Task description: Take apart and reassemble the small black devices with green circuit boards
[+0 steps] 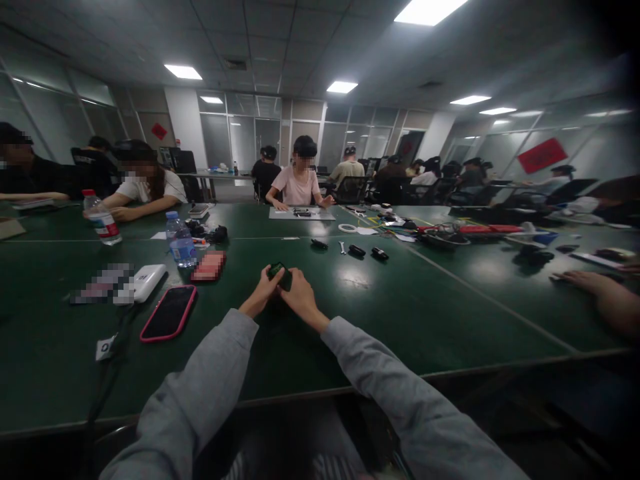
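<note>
Both my hands meet over the green table (410, 313), in grey sleeves. My left hand (261, 291) and my right hand (299, 295) are closed together round a small dark green-black object (279, 273) held just above the tabletop. What the object is I cannot make out. A phone in a pink case (169, 312) lies face up to the left of my left hand.
A white power bank (148, 281), a red pouch (209, 265) and two water bottles (180, 241) sit at the left. Small black parts (357, 251) and a wrench lie ahead. Another person's hand (583, 279) rests at the right. Several people sit across the tables.
</note>
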### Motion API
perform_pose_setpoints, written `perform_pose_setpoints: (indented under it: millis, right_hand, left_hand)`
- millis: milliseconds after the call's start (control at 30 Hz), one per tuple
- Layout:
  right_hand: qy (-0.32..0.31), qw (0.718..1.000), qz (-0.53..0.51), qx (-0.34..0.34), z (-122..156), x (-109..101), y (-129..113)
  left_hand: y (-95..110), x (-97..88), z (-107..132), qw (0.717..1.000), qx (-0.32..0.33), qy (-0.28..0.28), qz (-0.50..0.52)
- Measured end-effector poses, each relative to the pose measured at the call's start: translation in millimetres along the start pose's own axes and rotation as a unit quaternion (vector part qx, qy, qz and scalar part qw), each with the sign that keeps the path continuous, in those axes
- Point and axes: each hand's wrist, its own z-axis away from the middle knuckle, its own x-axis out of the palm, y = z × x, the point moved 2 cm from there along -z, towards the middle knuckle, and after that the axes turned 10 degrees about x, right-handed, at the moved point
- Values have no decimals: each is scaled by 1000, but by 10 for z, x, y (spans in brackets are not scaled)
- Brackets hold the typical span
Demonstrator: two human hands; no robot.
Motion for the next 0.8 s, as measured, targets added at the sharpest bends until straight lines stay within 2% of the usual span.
perform_pose_setpoints:
  millis: [100, 167, 233, 300, 367, 433, 500, 600, 700, 800]
  right_hand:
    - [-40, 997, -61, -34, 80, 117, -52]
    - [-72, 989, -121, -44, 67, 126, -38]
    - [-121, 970, -213, 8, 22, 123, 8]
    - [-188, 923, -322, 100, -17, 124, 53]
    - [-249, 861, -410, 171, -28, 117, 58]
    - [-287, 814, -466, 197, -17, 92, 24]
    - [-300, 786, -499, 207, -1, 64, -15]
    - [-284, 778, -517, 216, -2, 47, -28]
    - [-260, 796, -505, 210, -34, 67, 17]
    - [-235, 825, -477, 192, -49, 94, 64]
  left_hand:
    - [16, -79, -38, 996, 62, 62, -4]
    - [26, -126, -60, 996, 60, 63, 20]
    - [49, -144, -72, 995, 42, 41, 76]
    - [93, -135, -70, 991, 33, 12, 132]
    - [148, -114, -52, 988, 29, -8, 150]
    - [199, -91, -23, 989, 15, -25, 144]
    - [238, -63, 5, 988, -6, -50, 146]
    - [257, -29, 23, 986, -39, -60, 151]
    - [222, -14, 15, 989, -68, -27, 127]
    - [176, 9, 15, 989, -83, -32, 122]
